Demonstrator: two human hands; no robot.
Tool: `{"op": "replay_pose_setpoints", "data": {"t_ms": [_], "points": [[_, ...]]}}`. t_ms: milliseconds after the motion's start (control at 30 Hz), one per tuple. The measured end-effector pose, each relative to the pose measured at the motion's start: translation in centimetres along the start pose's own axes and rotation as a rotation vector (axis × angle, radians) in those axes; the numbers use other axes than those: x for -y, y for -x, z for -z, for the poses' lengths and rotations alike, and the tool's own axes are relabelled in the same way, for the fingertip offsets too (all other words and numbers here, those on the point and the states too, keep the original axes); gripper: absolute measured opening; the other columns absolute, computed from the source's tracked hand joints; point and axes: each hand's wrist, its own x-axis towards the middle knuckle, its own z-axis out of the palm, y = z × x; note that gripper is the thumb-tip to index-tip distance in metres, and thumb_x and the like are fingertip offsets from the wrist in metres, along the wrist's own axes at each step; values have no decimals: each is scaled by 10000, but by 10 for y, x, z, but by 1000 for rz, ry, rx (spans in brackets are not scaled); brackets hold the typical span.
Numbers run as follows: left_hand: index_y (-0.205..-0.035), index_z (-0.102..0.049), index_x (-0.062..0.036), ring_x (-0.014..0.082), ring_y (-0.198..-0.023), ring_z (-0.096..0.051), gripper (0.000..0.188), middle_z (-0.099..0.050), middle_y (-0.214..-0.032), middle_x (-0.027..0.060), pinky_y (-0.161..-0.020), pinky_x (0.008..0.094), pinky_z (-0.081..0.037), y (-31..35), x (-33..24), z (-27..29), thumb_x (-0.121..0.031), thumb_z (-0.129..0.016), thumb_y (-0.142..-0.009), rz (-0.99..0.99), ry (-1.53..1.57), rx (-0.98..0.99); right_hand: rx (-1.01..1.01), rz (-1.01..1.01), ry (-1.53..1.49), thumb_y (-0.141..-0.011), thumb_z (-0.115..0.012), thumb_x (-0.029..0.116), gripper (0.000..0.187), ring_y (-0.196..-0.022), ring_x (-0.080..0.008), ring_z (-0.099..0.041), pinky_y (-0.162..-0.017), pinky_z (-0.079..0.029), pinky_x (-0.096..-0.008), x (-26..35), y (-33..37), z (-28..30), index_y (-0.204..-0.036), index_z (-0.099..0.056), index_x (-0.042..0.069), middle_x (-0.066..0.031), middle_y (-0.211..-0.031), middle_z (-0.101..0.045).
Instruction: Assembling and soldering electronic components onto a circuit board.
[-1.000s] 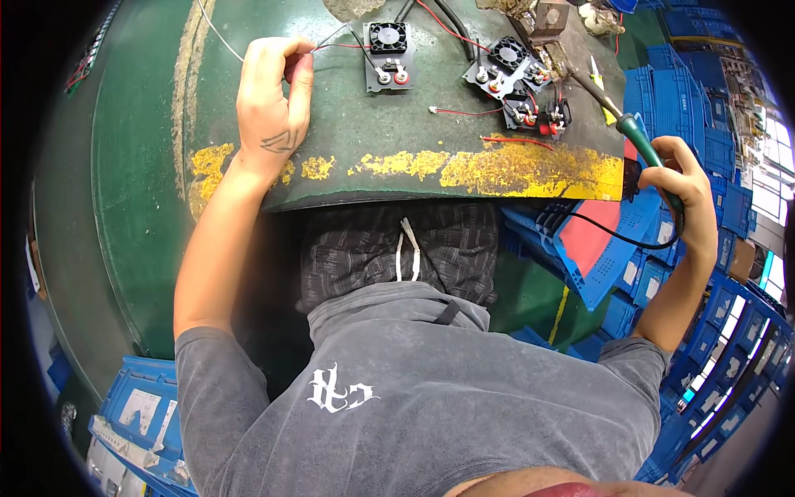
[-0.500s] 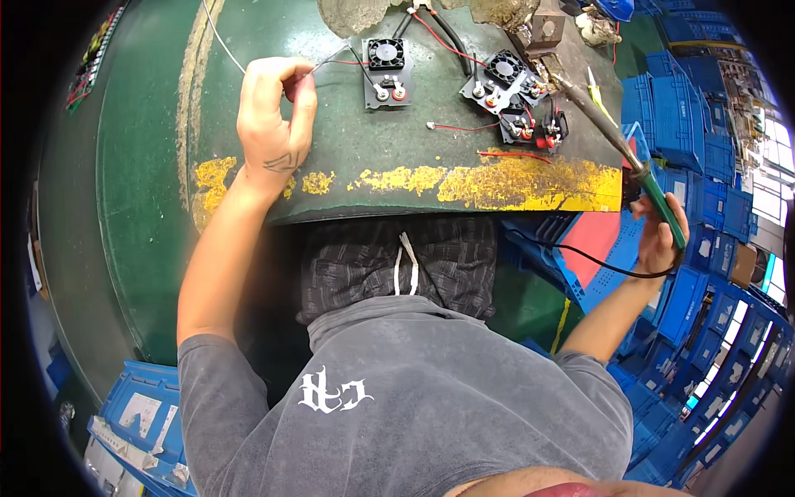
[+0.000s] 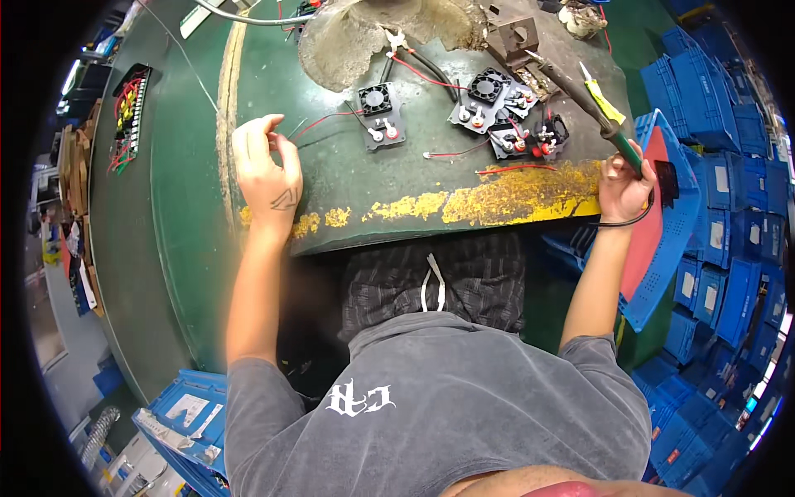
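Note:
My left hand is over the left part of the green bench, fingers curled around a strand of thin solder wire that trails up and left. A short end of it shows beside the thumb. My right hand grips the green handle of a soldering iron at the bench's right edge; its tip points toward a metal block. Between my hands lies a small black fan on a dark plate with two terminals and red and black leads. Another fan plate and a third fan assembly overlap to its right.
Pliers with black handles lie by a rough grey stone-like lump. The rusty metal block stands near the iron's tip. A loose red wire lies near the front edge. Blue crates stack at right; another crate is lower left.
My left hand has drawn back from the nearest fan plate with the solder wire. My right hand has moved left to the bench edge, the soldering iron with it. The view has shifted.

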Motion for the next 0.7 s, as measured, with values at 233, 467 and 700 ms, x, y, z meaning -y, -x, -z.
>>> {"op": "replay_pose_setpoints", "data": {"t_ms": [233, 467, 700], "points": [[-1102, -639, -25, 267, -838, -574, 261, -579, -1011, 145, -775, 378, -495, 20, -57, 4, -34, -659, -841, 205, 85, 40, -73, 81, -34, -945, -559, 321, 446, -623, -179, -541, -570, -395, -294, -2, 13, -2, -1228, -642, -12, -128, -869, -681], [-1168, -605, 35, 349, -980, -560, 591, -538, -1076, 200, -866, 429, -470, 46, -96, -46, -367, -809, -785, 245, -141, 240, -41, 93, -22, -960, -527, 336, 456, -623, -214, -594, -554, -429, -298, -9, 10, -4, -1217, -618, -29, -165, -863, -705], [-1199, -557, 104, 371, -1020, -537, 804, -514, -1107, 214, -895, 436, -456, 33, -111, -74, -477, -838, -721, 234, -342, 156, -2, 55, 58, -963, -531, 333, 475, -638, -194, -580, -559, -435, -275, -10, 15, -8, -1246, -588, -45, -162, -870, -681]]}}
